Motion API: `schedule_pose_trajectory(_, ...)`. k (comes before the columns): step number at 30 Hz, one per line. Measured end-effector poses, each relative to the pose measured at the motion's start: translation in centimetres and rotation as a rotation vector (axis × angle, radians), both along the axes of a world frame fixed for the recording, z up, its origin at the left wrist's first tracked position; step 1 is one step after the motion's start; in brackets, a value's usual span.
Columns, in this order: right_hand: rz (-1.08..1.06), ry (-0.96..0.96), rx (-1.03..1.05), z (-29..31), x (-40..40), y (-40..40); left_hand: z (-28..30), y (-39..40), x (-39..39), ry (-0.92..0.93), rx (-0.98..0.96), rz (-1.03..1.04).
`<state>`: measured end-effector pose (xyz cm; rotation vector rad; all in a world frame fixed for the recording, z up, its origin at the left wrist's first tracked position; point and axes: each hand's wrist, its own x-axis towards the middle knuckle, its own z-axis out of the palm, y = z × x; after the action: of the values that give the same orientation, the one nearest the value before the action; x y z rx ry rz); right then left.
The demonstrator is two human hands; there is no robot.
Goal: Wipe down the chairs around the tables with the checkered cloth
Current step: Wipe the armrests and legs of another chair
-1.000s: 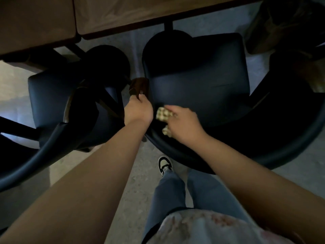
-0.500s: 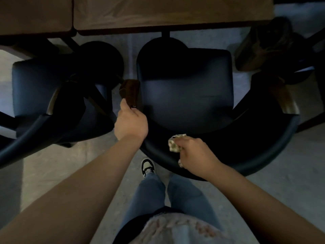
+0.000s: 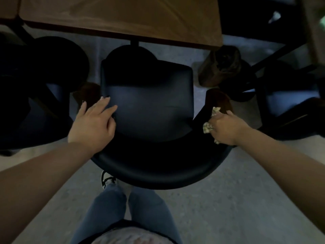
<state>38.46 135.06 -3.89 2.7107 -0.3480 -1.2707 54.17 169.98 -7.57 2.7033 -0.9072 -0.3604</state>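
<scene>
On chair (image 3: 147, 110) — right hand (image 3: 226, 128) grips checkered cloth (image 3: 207, 127).

The right hand (image 3: 226, 127) hides most of the checkered cloth (image 3: 207, 127); neighbouring chairs (image 3: 35, 110) are lost in shadow.

left hand (image 3: 93, 124) lies flat, fingers (image 3: 107, 106) spread; right hand (image 3: 226, 127) is fisted.
</scene>
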Motion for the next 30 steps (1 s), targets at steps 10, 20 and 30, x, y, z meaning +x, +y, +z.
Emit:
schedule_pose_trajectory(10,-0.030,-0.114,0.143,-0.4,-0.9,0.4,0.4,1.2,2.9,0.230,0.249,-0.336)
schedule_pose_trajectory(20,-0.121,-0.246,0.267,1.1,-3.1,13.0,0.7,1.5,4.7,0.197,0.313,-0.508)
schedule_pose_trajectory(30,-0.605,-0.626,0.532,-0.7,4.8,27.7,1.0,1.9,4.5,0.233,0.130,-0.386)
